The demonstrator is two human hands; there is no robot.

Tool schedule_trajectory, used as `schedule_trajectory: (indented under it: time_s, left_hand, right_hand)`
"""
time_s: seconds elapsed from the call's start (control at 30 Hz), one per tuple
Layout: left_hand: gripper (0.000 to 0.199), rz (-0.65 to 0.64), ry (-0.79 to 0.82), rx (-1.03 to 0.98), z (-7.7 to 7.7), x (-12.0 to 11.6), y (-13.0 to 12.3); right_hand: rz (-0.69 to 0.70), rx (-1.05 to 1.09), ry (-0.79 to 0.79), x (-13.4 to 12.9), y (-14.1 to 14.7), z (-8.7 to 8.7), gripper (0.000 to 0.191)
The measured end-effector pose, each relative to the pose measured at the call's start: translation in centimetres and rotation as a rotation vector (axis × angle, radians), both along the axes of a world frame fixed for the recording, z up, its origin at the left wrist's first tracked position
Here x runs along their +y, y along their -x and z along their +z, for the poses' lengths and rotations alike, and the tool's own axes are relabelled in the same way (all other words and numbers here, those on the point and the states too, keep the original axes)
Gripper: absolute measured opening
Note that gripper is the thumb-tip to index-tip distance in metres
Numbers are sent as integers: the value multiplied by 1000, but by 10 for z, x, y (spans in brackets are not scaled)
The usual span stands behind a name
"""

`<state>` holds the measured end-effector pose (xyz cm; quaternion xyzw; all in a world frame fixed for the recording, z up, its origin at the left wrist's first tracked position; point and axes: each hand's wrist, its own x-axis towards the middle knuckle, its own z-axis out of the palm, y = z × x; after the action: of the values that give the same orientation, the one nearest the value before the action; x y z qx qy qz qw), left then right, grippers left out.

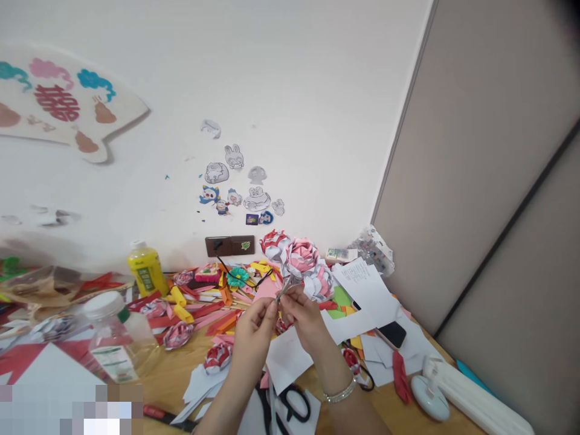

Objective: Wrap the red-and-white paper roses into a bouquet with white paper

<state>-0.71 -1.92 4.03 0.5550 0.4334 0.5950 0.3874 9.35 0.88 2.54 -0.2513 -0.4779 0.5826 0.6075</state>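
Both my hands meet over the middle of the desk, pinching the thin stems of a bunch of paper flowers (302, 256). My left hand (257, 323) closes its thumb and fingers on the lower end of the stems. Just to the right, my right hand (302, 311), with a bracelet at the wrist, is closed on the same stems. The folded blooms in red, pink and white fan out above my fingers, leaning toward the wall. Beneath my forearms lie black-handled scissors (296, 405) on white paper (287, 362).
Loose paper flowers (217, 357) and coloured strips (222, 314) litter the desk. On the left stand a yellow bottle (147, 269) and a clear jar (111, 344). A phone (392, 334), written sheets (362, 284) and a white lamp (475, 393) are on the right.
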Motion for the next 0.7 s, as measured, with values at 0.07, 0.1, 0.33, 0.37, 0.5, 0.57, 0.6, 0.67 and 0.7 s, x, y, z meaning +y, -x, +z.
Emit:
schedule_trajectory:
  time_s: [0.07,0.1,0.33,0.37,0.5,0.57,0.6,0.67,0.7]
  left_hand:
    - [31,-59,68,-55,2,-1,-1]
    - [32,-74,89,-66,2,-1,-1]
    - [24,55,-36,186,-3,3,1]
    - [23,80,-66,244,-3,4,1]
    - [25,105,-124,341,-4,5,4]
    - [26,127,-111,337,-5,5,5]
    - [26,139,-101,326,-5,5,5]
    - [26,143,-95,284,-5,5,5]
    - [26,138,-97,254,-5,5,5]
  right_hand:
    - [-11,-29,8,1,-4,0,24]
    - [-34,-48,9,1,-5,2,23]
    - [-151,-81,-27,-8,0,16,22]
    - [-176,-85,-24,-9,2,17,22]
    - [-226,-95,-18,-10,3,16,22]
    - [-210,-100,7,-10,3,15,20]
    - [-197,-97,22,-10,3,14,21]
    - [-171,-75,39,-11,3,13,23]
    - [-158,-61,38,-11,4,13,25]
